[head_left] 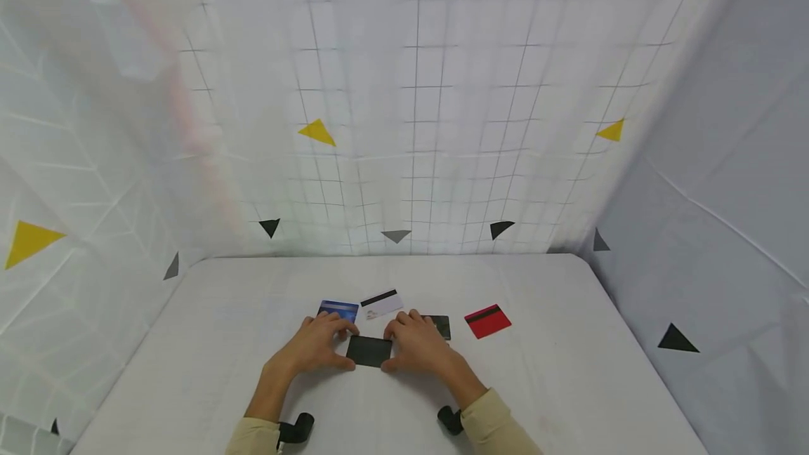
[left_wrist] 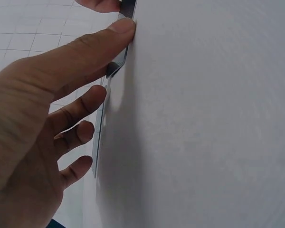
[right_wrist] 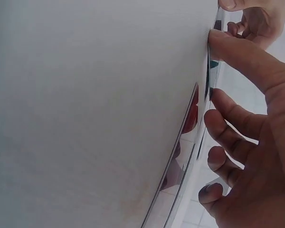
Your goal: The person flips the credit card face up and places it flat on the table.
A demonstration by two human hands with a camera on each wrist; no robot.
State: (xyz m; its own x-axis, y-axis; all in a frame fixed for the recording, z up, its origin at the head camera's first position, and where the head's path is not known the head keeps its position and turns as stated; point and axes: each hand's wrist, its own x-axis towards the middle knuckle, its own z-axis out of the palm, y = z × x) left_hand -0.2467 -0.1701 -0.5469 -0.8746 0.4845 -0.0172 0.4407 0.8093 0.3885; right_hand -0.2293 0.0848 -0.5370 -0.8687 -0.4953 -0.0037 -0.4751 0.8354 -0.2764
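Note:
A plain black card [head_left: 369,351] lies between my two hands at the middle of the white table. My left hand [head_left: 316,344] holds its left end, thumb at the near corner and index finger at the far one. At the right end, my right hand [head_left: 417,345] holds it the same way. Whether the card touches the table cannot be told. A blue card [head_left: 338,310] lies just beyond the left fingers, which partly cover it. Another dark card [head_left: 441,326] shows partly from behind the right hand. In the left wrist view, the other left fingers [left_wrist: 80,132] are loosely bent.
A white card with a black stripe [head_left: 381,304] lies beyond the hands. Off to the right is a red card [head_left: 488,321] with a dark stripe. The white table [head_left: 556,378] is enclosed by white curtains [head_left: 468,118] at the back and sides.

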